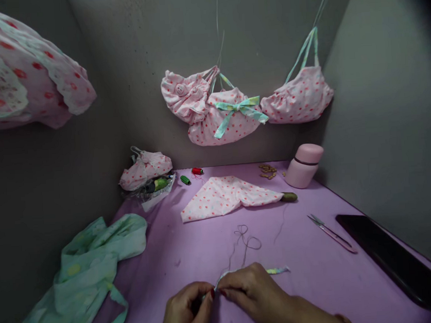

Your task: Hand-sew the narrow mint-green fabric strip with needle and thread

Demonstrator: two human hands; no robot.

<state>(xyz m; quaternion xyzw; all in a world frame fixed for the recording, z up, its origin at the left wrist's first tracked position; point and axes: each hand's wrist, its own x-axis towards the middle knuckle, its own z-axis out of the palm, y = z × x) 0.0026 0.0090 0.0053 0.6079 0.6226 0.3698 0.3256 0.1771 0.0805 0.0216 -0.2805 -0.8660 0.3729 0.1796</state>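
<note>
A narrow pale fabric strip [278,270] with green and yellow tints runs under my right hand [256,293], its loose end showing beyond the knuckles. My left hand [188,309] pinches the strip between thumb and forefinger at the front of the table. Close beside it, my right thumb and fingers pinch the same strip; the fingertips nearly meet. Whether a needle is between them is too small to tell. A dark thread [247,242] leads away from the hands in loose loops on the purple tabletop. Past the thread lies a pink dotted cloth piece [225,200].
Snips [333,234] and a black phone-like slab [393,258] lie at right, a pink flask [305,165] behind. Green [185,180] and red [197,171] thread spools sit at the back. Mint fabric [87,271] covers the left. Dotted pouches [231,116] hang on the wall.
</note>
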